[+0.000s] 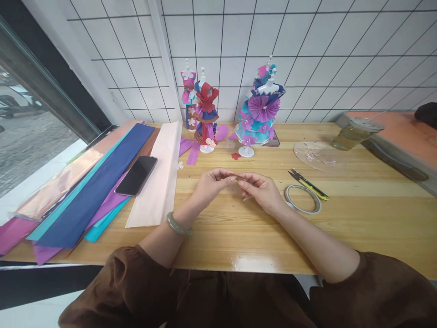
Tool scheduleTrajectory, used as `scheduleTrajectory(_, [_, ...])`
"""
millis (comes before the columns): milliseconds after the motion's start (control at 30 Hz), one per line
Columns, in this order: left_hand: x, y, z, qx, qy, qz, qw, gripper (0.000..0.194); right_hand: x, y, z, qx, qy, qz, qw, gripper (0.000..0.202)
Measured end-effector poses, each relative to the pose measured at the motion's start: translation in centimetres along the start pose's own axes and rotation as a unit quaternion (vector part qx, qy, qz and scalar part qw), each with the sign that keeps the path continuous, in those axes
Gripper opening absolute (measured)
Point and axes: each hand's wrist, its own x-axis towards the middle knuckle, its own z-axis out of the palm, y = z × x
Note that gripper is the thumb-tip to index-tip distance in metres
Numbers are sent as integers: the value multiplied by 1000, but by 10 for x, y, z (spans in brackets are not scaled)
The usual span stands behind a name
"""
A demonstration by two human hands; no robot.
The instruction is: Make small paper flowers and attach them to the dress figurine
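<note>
Over the middle of the wooden table (218, 237), my left hand (213, 184) and my right hand (261, 189) meet fingertip to fingertip. Both pinch a small, thin brown piece (238, 176) that looks like paper; my fingers cover most of it. A narrow whitish strip (247, 197) pokes out below the right fingers, and I cannot make out what it is. To the right of my right hand lie a roll of tape (287, 196) and black-and-yellow thread snips (309, 184). A red paper flower (236, 156) rests just beyond my fingers.
Small mannequins in paper dresses (206, 114) (262, 109) stand by the tiled wall. Folded coloured paper (99, 182) and a phone (136, 175) lie at left. A clear plate (307, 157) with small bits and a drink cup (355, 133) are at right.
</note>
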Motion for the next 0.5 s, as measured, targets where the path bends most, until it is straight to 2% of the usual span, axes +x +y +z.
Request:
scheduleTrajectory(133, [1, 0, -2, -70, -5, -39, 997, 21, 0, 1, 1, -45, 1, -29, 999, 41])
scheduleTrajectory(267, [0, 0, -2, -92, -28, -63, 993, 21, -2, 1, 6, -77, 9, -60, 995, 45])
scheduleTrajectory(500, [-1, -2, -3, -64, -54, -59, 995, 22, -6, -1, 8, -101, 28, -71, 992, 31])
